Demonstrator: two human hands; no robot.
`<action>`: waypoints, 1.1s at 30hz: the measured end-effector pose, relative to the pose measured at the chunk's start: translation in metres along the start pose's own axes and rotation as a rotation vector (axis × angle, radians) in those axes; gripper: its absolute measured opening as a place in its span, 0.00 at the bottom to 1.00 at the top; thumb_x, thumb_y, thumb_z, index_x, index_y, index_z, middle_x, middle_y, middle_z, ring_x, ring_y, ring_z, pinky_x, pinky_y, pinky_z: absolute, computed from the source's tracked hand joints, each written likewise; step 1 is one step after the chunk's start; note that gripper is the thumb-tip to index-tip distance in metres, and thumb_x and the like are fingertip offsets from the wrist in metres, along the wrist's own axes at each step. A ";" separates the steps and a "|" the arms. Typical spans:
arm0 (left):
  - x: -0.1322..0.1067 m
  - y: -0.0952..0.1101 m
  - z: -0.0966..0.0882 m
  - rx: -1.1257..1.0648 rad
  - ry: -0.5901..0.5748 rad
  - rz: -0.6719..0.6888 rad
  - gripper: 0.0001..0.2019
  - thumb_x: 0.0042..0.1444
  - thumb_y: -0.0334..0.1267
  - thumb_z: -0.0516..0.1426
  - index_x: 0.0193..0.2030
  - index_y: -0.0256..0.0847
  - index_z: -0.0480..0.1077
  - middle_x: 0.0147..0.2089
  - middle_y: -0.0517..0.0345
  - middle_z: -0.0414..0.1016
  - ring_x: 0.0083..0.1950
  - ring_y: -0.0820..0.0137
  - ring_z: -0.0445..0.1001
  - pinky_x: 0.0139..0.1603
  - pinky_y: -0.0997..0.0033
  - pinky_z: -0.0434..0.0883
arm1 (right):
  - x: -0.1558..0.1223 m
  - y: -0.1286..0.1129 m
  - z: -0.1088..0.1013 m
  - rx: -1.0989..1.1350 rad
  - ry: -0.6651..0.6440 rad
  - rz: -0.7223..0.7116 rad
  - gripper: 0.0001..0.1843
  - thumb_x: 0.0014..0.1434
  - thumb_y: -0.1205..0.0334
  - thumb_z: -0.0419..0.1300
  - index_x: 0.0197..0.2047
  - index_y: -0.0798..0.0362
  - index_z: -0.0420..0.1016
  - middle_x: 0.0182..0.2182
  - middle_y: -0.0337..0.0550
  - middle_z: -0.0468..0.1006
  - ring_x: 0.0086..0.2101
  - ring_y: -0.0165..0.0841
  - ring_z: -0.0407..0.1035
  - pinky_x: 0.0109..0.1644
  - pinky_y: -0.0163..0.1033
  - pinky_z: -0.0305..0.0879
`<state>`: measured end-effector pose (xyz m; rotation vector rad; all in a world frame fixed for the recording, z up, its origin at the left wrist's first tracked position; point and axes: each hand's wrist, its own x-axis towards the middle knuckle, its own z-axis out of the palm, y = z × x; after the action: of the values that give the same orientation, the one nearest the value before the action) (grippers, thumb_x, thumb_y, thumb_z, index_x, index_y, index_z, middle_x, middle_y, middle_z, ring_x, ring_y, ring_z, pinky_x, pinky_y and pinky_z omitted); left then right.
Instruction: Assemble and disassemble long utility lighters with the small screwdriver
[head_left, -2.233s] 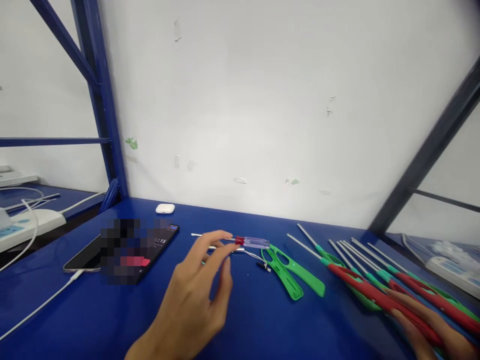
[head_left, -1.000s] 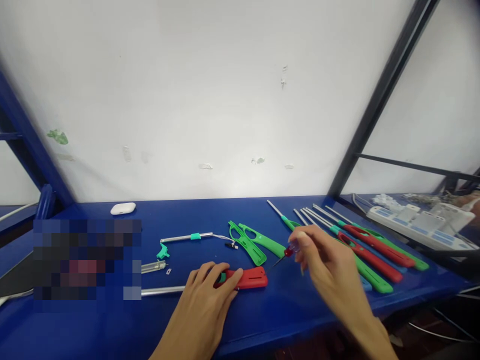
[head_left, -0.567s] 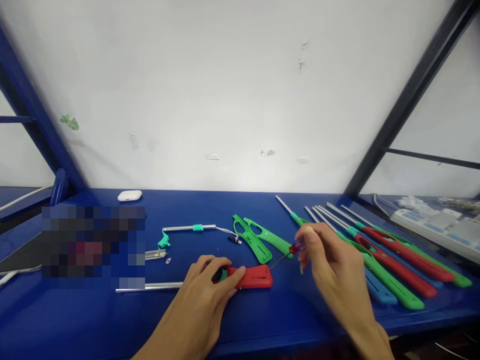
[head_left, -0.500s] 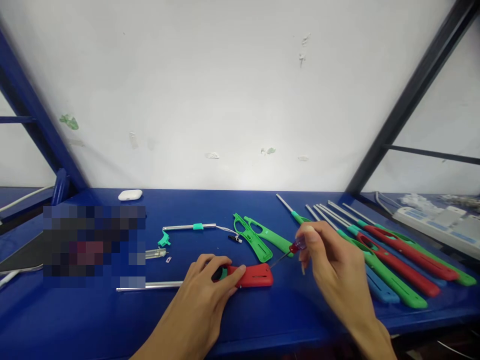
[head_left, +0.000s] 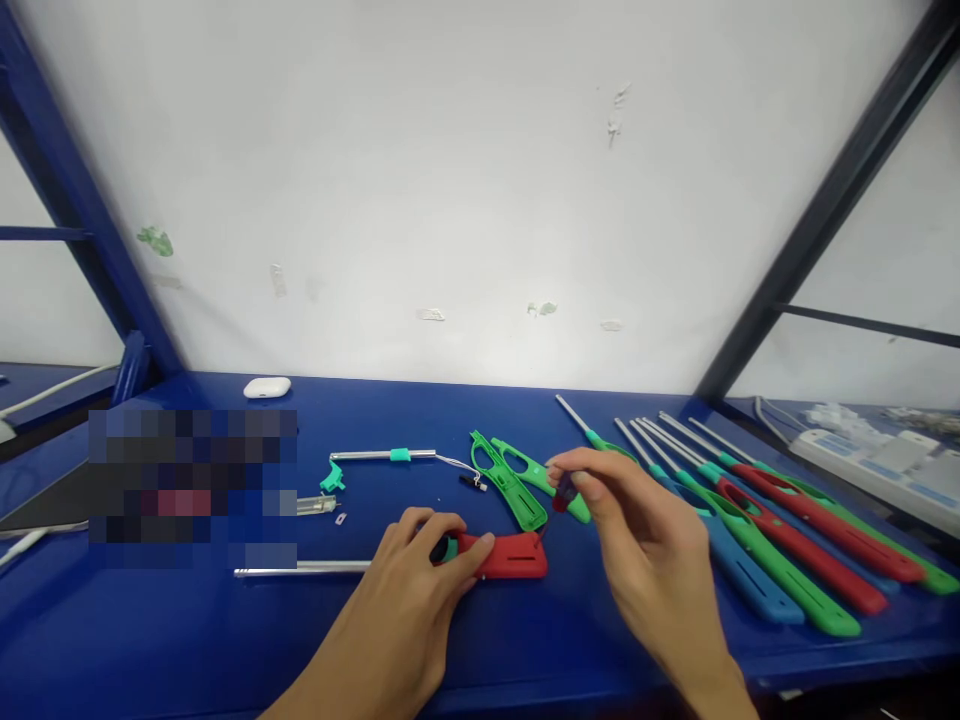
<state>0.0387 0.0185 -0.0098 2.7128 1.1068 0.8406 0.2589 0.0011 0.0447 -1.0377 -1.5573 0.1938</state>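
Note:
My left hand [head_left: 412, 590] is closed round a red lighter [head_left: 517, 556] with a long metal tube, pressing it flat on the blue table. Its thumb lies on the red handle. In my right hand [head_left: 652, 545] is a small screwdriver [head_left: 562, 493] with a dark red, see-through handle. The screwdriver points down at the end of the red handle; whether the tip touches it I cannot tell. Behind the handle lie an opened green half-shell [head_left: 514, 490] and a second green shell piece [head_left: 529, 470].
A metal tube with wires [head_left: 375, 456], a teal trigger [head_left: 333, 478] and a clear fuel tank [head_left: 315, 505] lie left of centre. Several long lighters, including a blue one [head_left: 750, 575], lie at right. A white case [head_left: 268, 388] and a power strip [head_left: 862, 455] sit farther off.
My right hand has shifted left and turned, bringing the screwdriver handle more upright over the end of the red lighter. My left hand keeps its hold. The view has tilted slightly.

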 end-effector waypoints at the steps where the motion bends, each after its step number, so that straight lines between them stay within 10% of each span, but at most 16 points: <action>1: 0.000 0.001 -0.001 0.010 -0.010 -0.001 0.30 0.66 0.19 0.48 0.67 0.51 0.73 0.56 0.47 0.75 0.54 0.54 0.71 0.52 0.46 0.79 | 0.000 0.002 0.001 0.041 -0.010 0.022 0.11 0.75 0.62 0.56 0.47 0.42 0.81 0.38 0.38 0.82 0.38 0.31 0.76 0.43 0.35 0.73; 7: 0.004 0.004 -0.006 0.031 -0.059 -0.001 0.27 0.65 0.19 0.49 0.64 0.44 0.75 0.55 0.44 0.76 0.55 0.53 0.71 0.53 0.45 0.79 | -0.002 0.009 0.005 0.217 0.093 0.052 0.02 0.65 0.61 0.69 0.42 0.44 0.83 0.38 0.39 0.78 0.38 0.32 0.75 0.38 0.33 0.74; 12: 0.004 0.005 -0.008 0.028 -0.096 -0.008 0.31 0.63 0.16 0.50 0.67 0.46 0.73 0.56 0.46 0.74 0.55 0.54 0.70 0.54 0.45 0.78 | -0.007 0.012 0.006 0.223 0.007 0.050 0.13 0.75 0.61 0.56 0.56 0.41 0.78 0.41 0.41 0.83 0.41 0.33 0.78 0.45 0.38 0.77; 17: 0.004 0.004 -0.008 0.017 -0.112 -0.007 0.32 0.63 0.16 0.50 0.68 0.45 0.72 0.57 0.47 0.74 0.56 0.54 0.69 0.57 0.46 0.76 | -0.006 0.013 0.007 0.147 0.096 -0.008 0.03 0.67 0.61 0.67 0.44 0.43 0.81 0.43 0.41 0.77 0.45 0.36 0.74 0.45 0.37 0.74; 22: 0.005 0.005 -0.010 0.013 -0.127 -0.025 0.30 0.63 0.16 0.50 0.67 0.44 0.72 0.57 0.47 0.74 0.55 0.54 0.69 0.56 0.46 0.77 | -0.007 0.016 0.005 0.150 0.064 0.095 0.15 0.74 0.60 0.58 0.60 0.38 0.77 0.49 0.42 0.82 0.47 0.36 0.78 0.51 0.42 0.76; 27: 0.005 0.006 -0.011 0.004 -0.132 -0.034 0.30 0.64 0.17 0.50 0.68 0.44 0.72 0.58 0.46 0.74 0.56 0.52 0.69 0.56 0.43 0.76 | -0.007 0.015 0.006 0.129 0.125 0.006 0.05 0.68 0.62 0.66 0.45 0.42 0.81 0.46 0.42 0.76 0.48 0.36 0.74 0.46 0.38 0.74; 33: 0.005 0.006 -0.011 -0.008 -0.114 -0.026 0.26 0.68 0.20 0.49 0.67 0.43 0.73 0.56 0.45 0.75 0.54 0.54 0.70 0.54 0.46 0.78 | -0.011 0.017 0.008 0.133 0.073 0.026 0.17 0.75 0.64 0.55 0.60 0.38 0.77 0.49 0.43 0.80 0.46 0.36 0.77 0.50 0.42 0.76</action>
<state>0.0397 0.0165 0.0037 2.6951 1.1102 0.6760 0.2593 0.0070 0.0236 -0.9509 -1.4460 0.2717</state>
